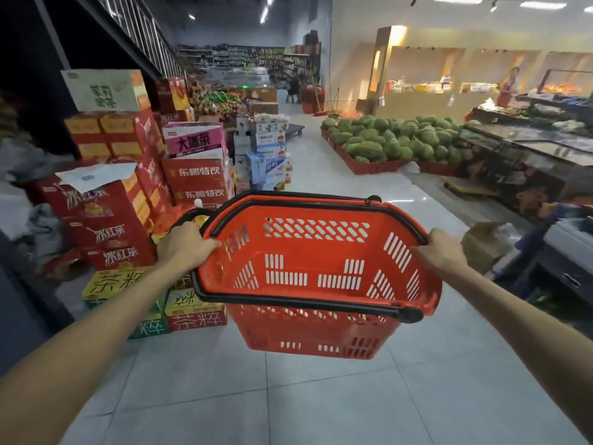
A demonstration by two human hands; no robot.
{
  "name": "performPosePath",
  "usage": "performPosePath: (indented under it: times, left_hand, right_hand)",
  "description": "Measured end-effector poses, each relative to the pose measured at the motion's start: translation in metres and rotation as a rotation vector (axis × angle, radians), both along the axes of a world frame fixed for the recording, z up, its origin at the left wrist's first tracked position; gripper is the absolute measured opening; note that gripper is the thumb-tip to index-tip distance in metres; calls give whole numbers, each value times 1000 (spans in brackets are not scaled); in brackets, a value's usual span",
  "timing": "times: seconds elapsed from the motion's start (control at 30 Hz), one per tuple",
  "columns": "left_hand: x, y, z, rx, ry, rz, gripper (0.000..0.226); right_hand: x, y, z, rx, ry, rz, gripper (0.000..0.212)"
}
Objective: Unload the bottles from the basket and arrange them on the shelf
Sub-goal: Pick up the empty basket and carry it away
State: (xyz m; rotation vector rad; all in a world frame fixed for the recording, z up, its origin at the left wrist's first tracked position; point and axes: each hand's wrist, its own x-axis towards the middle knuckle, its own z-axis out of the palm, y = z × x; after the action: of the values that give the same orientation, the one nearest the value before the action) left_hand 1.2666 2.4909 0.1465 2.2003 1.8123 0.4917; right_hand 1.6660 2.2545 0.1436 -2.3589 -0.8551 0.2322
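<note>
While aloft, basket [308, 248] (both grips [186, 244] [444, 252] curled)

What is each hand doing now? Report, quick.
Left hand: grips the left rim of the red basket.
Right hand: grips its right rim.

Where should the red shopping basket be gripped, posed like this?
Grip the rim at the two short ends, one hand from each side, as the left hand and right hand do. The red shopping basket is wide and its black handles lie folded down along the rim, so no raised loop is offered; end grips should keep it steady.
</note>
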Motion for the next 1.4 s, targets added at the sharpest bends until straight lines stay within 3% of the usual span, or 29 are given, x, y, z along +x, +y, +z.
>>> performPosePath:
  times: [0.2, 0.33, 0.77, 1.13, 1.4]
  left_hand:
    - [117, 106, -32, 25, 22, 18, 38]
    - [183, 168, -50, 16, 49, 58, 44]
    - [320, 403, -153, -25, 12, 94, 54]
    - [421, 589, -300, -271, 15, 185, 48]
    - [473, 642, -508, -588, 35, 431, 77]
  right_hand:
    - [120, 122, -38, -59, -74, 24, 33]
    - [192, 199, -53, -63, -83, 24, 33]
    - [347, 461, -152, -92, -53, 64, 41]
    - [444, 670, -294, -299, 90, 25, 31]
    - [508, 768, -498, -528, 285, 136, 41]
